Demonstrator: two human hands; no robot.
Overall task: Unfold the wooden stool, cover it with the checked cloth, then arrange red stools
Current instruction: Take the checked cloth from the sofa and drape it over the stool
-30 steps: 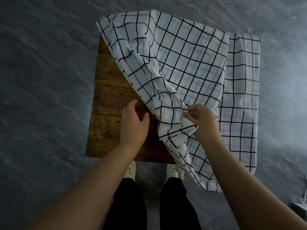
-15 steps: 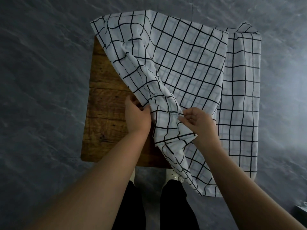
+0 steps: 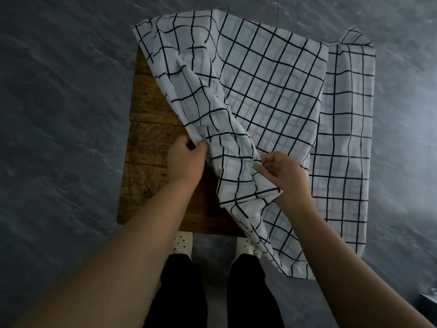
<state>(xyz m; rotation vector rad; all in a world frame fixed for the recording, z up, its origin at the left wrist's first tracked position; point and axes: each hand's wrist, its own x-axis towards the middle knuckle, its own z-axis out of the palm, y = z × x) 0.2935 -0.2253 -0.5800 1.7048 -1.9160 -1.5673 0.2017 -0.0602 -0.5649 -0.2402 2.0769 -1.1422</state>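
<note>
A wooden stool (image 3: 151,147) stands unfolded below me, its plank top bare on the left side. The white checked cloth (image 3: 267,91) with black lines lies bunched over the right and far part of the top and hangs off the right edge. My left hand (image 3: 185,159) pinches the cloth's folded left edge over the middle of the top. My right hand (image 3: 283,176) grips a fold of the cloth nearer the front. No red stools are in view.
Dark grey stone-look floor (image 3: 59,114) surrounds the stool on all sides. My feet in pale spotted shoes (image 3: 181,245) stand just in front of the stool's near edge. A small dark object (image 3: 428,301) sits at the lower right frame edge.
My left hand went from hovering over the bare wood to closing on the cloth's left edge. The cloth's far left corner shifted slightly left. My right hand stays on its fold.
</note>
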